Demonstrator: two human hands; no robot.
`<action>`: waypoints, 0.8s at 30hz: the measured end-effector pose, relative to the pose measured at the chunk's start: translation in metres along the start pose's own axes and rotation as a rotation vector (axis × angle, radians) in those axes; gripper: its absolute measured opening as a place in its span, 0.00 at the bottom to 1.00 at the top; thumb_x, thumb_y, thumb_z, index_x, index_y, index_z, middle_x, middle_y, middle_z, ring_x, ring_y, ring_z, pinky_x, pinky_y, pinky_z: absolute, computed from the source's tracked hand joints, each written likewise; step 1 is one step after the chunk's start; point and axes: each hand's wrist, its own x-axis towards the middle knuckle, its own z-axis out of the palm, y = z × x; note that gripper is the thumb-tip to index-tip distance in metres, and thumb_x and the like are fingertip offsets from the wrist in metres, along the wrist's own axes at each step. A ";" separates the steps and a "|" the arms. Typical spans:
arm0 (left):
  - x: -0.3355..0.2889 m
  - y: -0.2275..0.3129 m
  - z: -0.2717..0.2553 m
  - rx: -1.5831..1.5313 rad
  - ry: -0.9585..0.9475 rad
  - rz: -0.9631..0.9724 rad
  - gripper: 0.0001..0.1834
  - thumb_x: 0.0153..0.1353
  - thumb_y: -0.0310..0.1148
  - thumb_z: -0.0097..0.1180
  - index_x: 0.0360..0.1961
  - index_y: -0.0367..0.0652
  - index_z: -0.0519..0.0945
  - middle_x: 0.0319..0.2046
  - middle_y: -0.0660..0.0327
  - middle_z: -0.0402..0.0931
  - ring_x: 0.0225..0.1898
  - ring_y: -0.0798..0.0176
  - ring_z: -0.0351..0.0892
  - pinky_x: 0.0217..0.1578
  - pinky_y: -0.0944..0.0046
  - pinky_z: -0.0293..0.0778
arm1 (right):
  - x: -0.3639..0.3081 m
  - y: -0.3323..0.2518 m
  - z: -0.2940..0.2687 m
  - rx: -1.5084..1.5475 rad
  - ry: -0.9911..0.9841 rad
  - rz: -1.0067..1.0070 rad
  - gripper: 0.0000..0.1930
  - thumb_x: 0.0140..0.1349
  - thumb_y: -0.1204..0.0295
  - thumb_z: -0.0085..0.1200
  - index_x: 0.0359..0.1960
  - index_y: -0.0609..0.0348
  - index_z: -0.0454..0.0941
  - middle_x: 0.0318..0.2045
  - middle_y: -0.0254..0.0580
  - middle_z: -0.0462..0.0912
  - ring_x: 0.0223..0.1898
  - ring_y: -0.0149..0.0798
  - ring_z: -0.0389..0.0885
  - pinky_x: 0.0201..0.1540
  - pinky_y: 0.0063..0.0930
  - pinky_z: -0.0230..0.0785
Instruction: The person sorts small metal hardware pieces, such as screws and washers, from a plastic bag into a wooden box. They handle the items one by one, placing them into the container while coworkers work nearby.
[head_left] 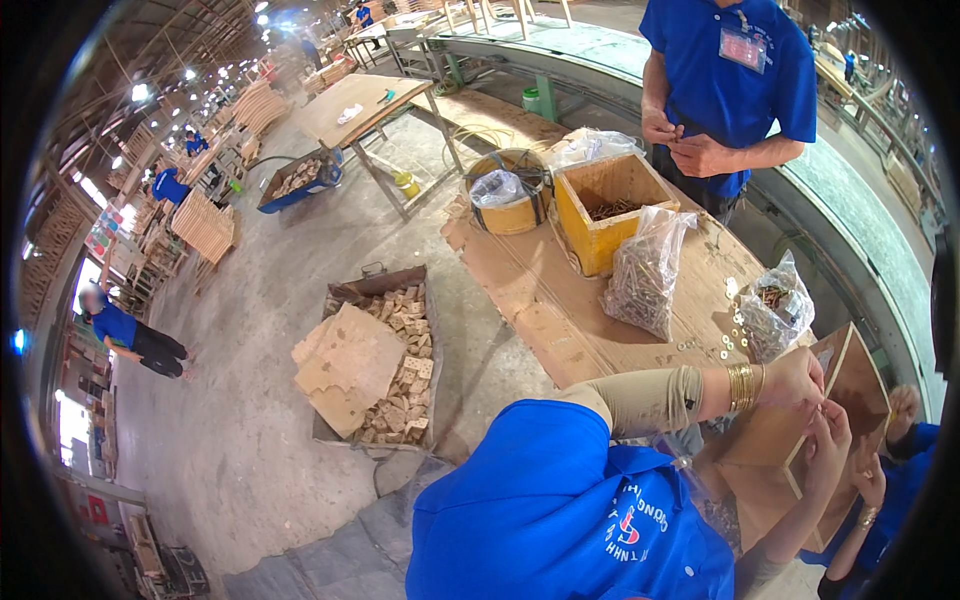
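Note:
My left hand (790, 378), with gold bracelets and a tan arm sleeve, reaches across to the right. Its fingertips are pinched close to those of my right hand (828, 440), which is also closed. Whatever sits between the fingers is too small to make out. Both hands are above an open wooden box (755, 440). Close to my left wrist lies a clear bag of small metal fasteners (778, 310), with several pale washers (728, 345) beside it. Another clear bag of screws (645, 275) stands farther back, against a yellow wooden box (590, 235) with more screws inside.
A co-worker's hands (868, 478) are at the wooden box's right side. Another person (735, 80) stands across the cardboard-covered table (520, 300), fingers together. A yellow bucket (515, 218) sits at the far end. Left, on the floor, a metal bin (432, 400) holds wood blocks.

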 end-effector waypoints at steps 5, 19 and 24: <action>0.007 0.021 -0.021 0.090 -0.135 -0.049 0.04 0.41 0.25 0.57 0.18 0.35 0.78 0.16 0.61 0.75 0.16 0.73 0.71 0.17 0.74 0.66 | -0.005 0.020 -0.029 0.301 -0.027 0.034 0.04 0.58 0.75 0.49 0.33 0.58 0.68 0.15 0.24 0.65 0.10 0.13 0.54 0.09 0.06 0.41; 0.031 0.016 0.036 0.197 -0.354 -0.129 0.05 0.40 0.25 0.57 0.20 0.33 0.79 0.16 0.60 0.75 0.17 0.73 0.71 0.16 0.75 0.65 | -0.015 0.026 -0.058 -0.193 0.018 -0.106 0.04 0.58 0.73 0.50 0.30 0.59 0.71 0.17 0.24 0.69 0.18 0.14 0.61 0.17 0.06 0.45; 0.037 0.009 0.050 0.148 -0.377 -0.213 0.04 0.42 0.24 0.54 0.20 0.34 0.80 0.16 0.61 0.75 0.16 0.73 0.70 0.15 0.75 0.63 | -0.025 0.029 -0.076 -0.093 0.079 -0.066 0.03 0.59 0.74 0.48 0.29 0.59 0.69 0.19 0.28 0.69 0.20 0.16 0.64 0.21 0.07 0.50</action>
